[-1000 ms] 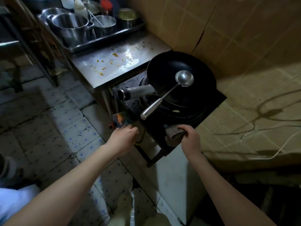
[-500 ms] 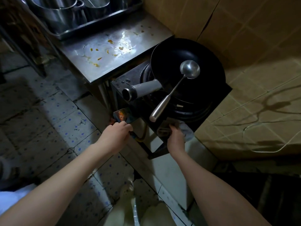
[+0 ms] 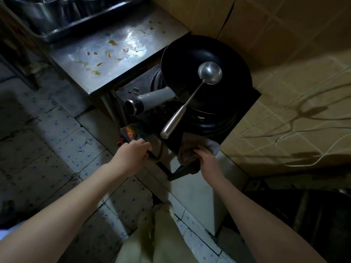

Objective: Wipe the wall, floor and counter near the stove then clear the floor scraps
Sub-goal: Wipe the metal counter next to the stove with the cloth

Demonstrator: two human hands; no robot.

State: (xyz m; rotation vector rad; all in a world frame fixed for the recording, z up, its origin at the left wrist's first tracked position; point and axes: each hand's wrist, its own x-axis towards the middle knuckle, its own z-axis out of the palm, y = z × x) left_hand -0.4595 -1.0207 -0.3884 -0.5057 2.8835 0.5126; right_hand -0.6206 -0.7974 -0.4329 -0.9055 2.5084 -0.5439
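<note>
My right hand [image 3: 208, 162]: grips cloth [image 3: 190, 151] against stove [image 3: 144, 82] front. My left hand [image 3: 131, 156]: fingers curled at stove frame, hold unclear to me. Wok [image 3: 190, 57] on stove, ladle [image 3: 174, 120] inside.

Wok [image 3: 182, 59] sits on the stove [image 3: 139, 84], ladle [image 3: 190, 100] lying in it — bench [image 3: 121, 73] just left with scraps [image 3: 112, 42] on it, tray [image 3: 62, 33] at its back, cloth [image 3: 188, 150] on the stove's front edge.

The round black metal wok [image 3: 191, 54] is showing matte, its silver steel ladle [image 3: 209, 73] gleaming. Yellow-orange scraps [image 3: 99, 64] are dotting the grey steel tabletop [image 3: 121, 71] upper left; blue dots are speckling the pale tiled floor [image 3: 62, 137].
</note>
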